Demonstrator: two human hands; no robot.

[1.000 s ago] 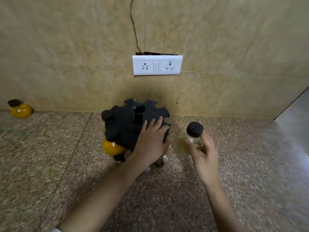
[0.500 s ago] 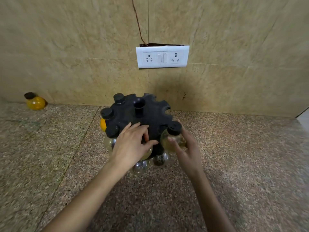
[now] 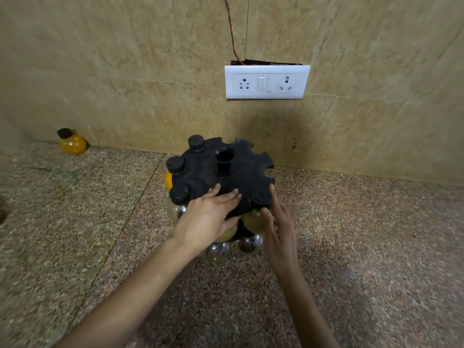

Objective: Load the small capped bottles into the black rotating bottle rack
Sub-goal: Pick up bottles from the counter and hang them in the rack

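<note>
Home kitchen; granite counter [image 3: 351, 234], tiled wall [image 3: 125, 71]

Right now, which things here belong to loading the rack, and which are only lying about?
Belong to the job: black rack, bottle touched by the right hand, left hand, slotted bottles, yellow bottle by the wall.
Lying about: socket plate, wire above it.

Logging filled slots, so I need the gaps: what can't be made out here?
Head view only.
1. Rack front slot: covered by the left hand.
2. Its lower tier: mostly hidden under its top and both hands.
3. Right hand: whether it grips the capped bottle is unclear.
</note>
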